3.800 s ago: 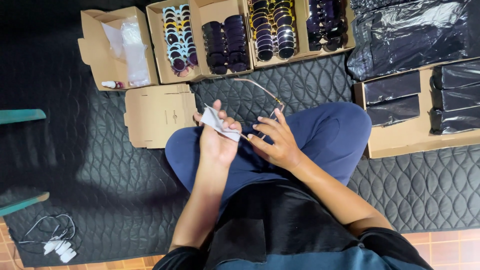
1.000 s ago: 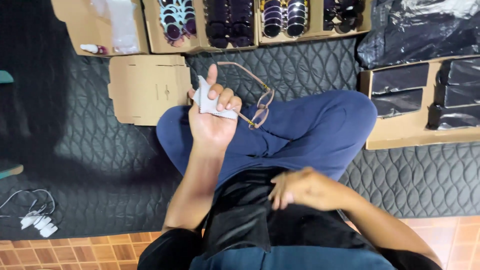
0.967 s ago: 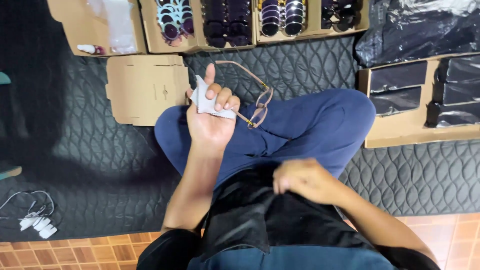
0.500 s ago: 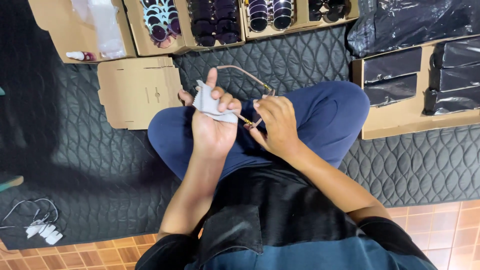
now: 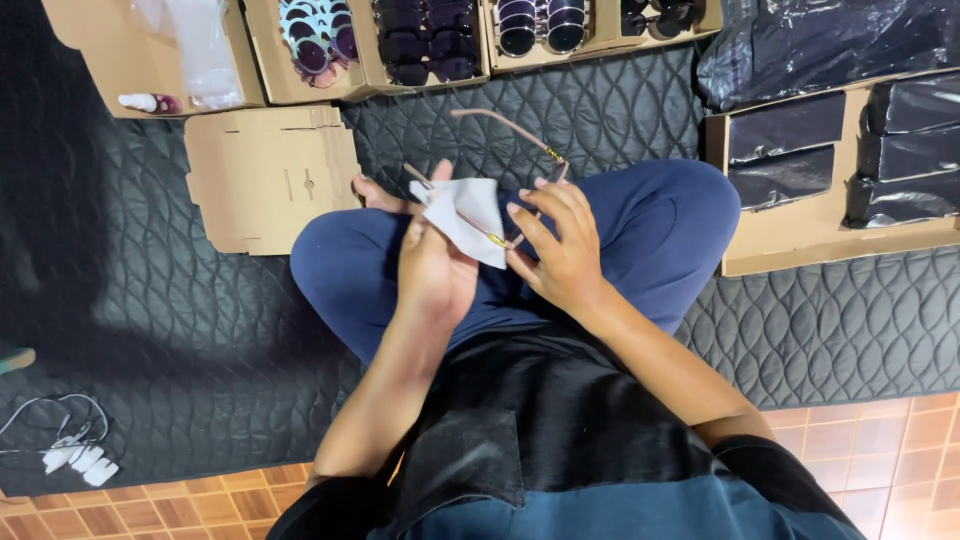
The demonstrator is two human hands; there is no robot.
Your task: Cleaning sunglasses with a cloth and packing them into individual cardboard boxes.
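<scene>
So the person sits cross-legged on a black quilted mat (image 5: 180,300), and both hands are up over the lap in dark blue trousers (image 5: 640,220). Left hand (image 5: 432,272) holds a small white cleaning cloth (image 5: 468,215), the fingers (image 5: 438,178) pressed together behind it with the cloth draped across them. Right hand (image 5: 562,255) is just beside it, fingers (image 5: 525,222) slightly spread and pinching the front of a pair of thin pinkish glasses (image 5: 520,160). The cloth lies over part of the frame, so I can't tell exactly how the lens area is gripped. One temple arm of the glasses sticks out far and left over the mat, the other pokes out from under the cloth toward the left.

A flat, unfolded cardboard box (image 5: 268,175) lies on the mat left of the knees. Along the far edge there's a row of open cardboard boxes of sunglasses (image 5: 420,45), and the leftmost box (image 5: 150,55) has clear plastic bags and a small bottle in it. Far right, a cardboard tray (image 5: 820,250) carries dark plastic-wrapped packs. Near left, a white cable with earbuds (image 5: 70,450) lies at the edge of the mat, beside orange floor tiles (image 5: 880,450).
</scene>
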